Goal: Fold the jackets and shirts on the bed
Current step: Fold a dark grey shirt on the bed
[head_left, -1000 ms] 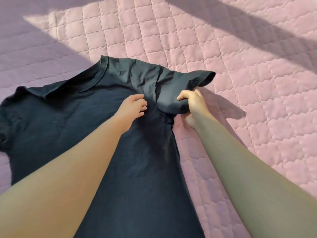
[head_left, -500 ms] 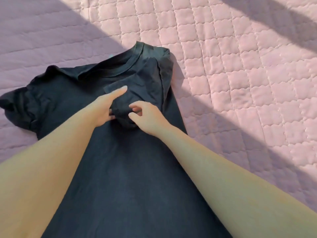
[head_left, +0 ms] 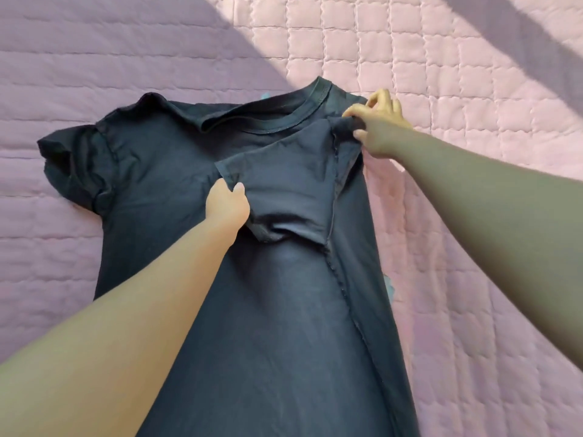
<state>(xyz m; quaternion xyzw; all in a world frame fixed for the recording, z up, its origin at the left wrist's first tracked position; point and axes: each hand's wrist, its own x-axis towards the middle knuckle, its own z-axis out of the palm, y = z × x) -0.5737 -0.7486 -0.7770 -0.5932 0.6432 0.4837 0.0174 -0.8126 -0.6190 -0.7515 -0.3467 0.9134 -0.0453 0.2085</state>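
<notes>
Only the head view here, so: a dark navy t-shirt (head_left: 284, 326) is lying on a pink quilted bedspread (head_left: 473, 74), with its collar (head_left: 284, 121) at the far end and the body running down toward the camera. The sleeve (head_left: 284, 187) to the right of the collar is folded in across the chest, so it sits just below the collar now, and the shirt's right side is turned over with it, seam showing all the way down. The left hand (head_left: 227, 205) comes in from the lower left on a straight arm and sits below and a bit left of the collar, fingers curled with the thumb on top, pinching the hem edge of that folded sleeve. The right hand (head_left: 378, 124) reaches in from the right side, arm stretched out and in shade, and ends up just right of the collar at the shoulder fold, with thumb and curled fingers gripping a small bunch of fabric there. The other sleeve (head_left: 75, 165) is well left of the collar, crumpled and lying out on the bedspread, with neither hand touching it.
</notes>
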